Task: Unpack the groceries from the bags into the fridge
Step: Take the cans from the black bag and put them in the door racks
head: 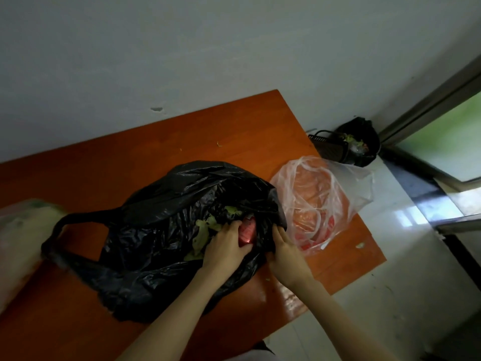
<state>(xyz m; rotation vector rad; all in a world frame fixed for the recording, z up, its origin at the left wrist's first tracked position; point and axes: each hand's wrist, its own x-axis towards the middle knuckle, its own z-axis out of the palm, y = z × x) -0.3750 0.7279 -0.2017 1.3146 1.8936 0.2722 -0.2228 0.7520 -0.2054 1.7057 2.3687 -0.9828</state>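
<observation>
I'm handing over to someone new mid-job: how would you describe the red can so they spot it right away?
Start at the orange table and find the big black bag lying open at its middle. In the bag's mouth, between the left hand and right hand, sits the red can. It is the only shiny red thing there, beside dull green leaves.

Red can (pixel 247 230): mostly buried in my black bag (pixel 166 225), label unreadable. My right fingertips (pixel 275 230): tucked under the bag's rim. Pale bundle (pixel 23 230) at left edge: cut off, blurred (contents unclear).
</observation>
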